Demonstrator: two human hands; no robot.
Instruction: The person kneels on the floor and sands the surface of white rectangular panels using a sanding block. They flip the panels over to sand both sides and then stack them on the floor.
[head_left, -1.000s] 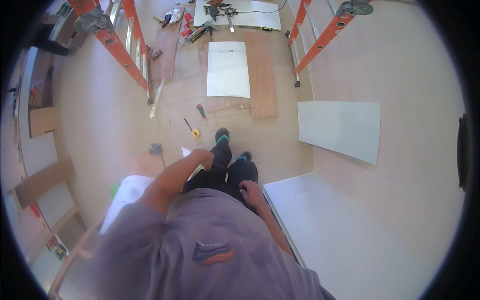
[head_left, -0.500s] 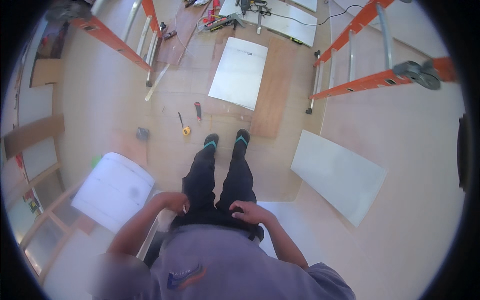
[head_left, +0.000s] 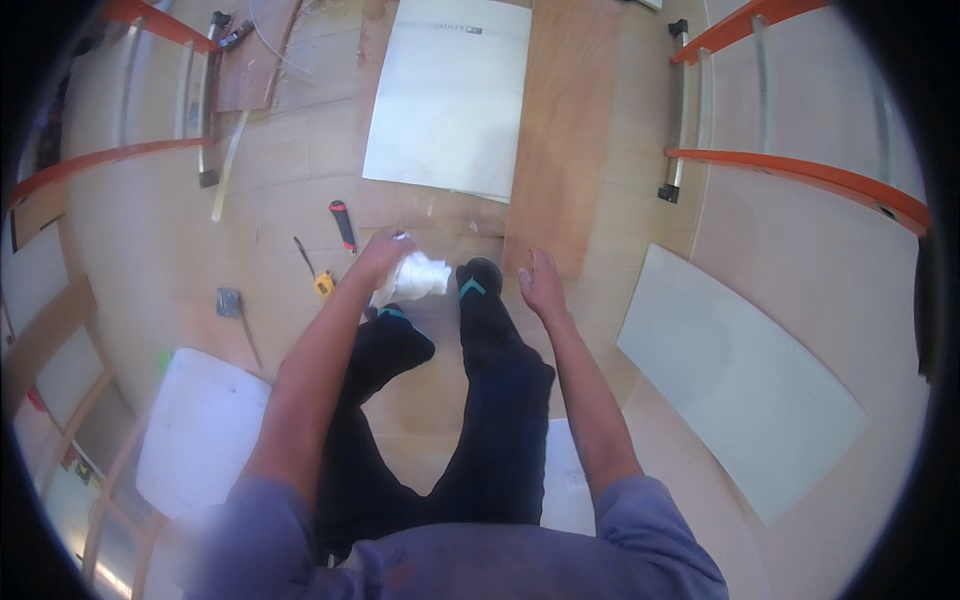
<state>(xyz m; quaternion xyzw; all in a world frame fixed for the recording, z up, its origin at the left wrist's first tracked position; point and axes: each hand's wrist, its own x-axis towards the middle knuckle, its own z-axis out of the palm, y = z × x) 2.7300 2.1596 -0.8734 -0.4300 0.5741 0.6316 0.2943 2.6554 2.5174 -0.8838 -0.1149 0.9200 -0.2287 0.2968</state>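
My left hand [head_left: 383, 258] is closed on a crumpled white cloth or paper [head_left: 420, 277]; the material cannot be told for sure. It hangs just above my left foot. Reaching forward beside my right foot, my right hand [head_left: 542, 288] holds nothing, its fingers apart, near the lower end of a brown wooden board [head_left: 565, 140]. A red and black utility knife [head_left: 343, 225] lies on the floor beyond my left hand. Left of that hand is a yellow tape measure [head_left: 324, 285] with a dark strip extending from it.
Ahead lies a white panel [head_left: 450, 110] beside the wooden board. Orange ladders stand at left [head_left: 120, 160] and right [head_left: 800, 168]. Another pale panel [head_left: 740, 380] rests at right. A curved white sheet [head_left: 205, 430] and a small grey block [head_left: 229, 303] are at left.
Both hands have moved from my lap forward and down toward the floor as I bend over. The white crumpled thing now shows clearly in my left hand. My knees have spread.
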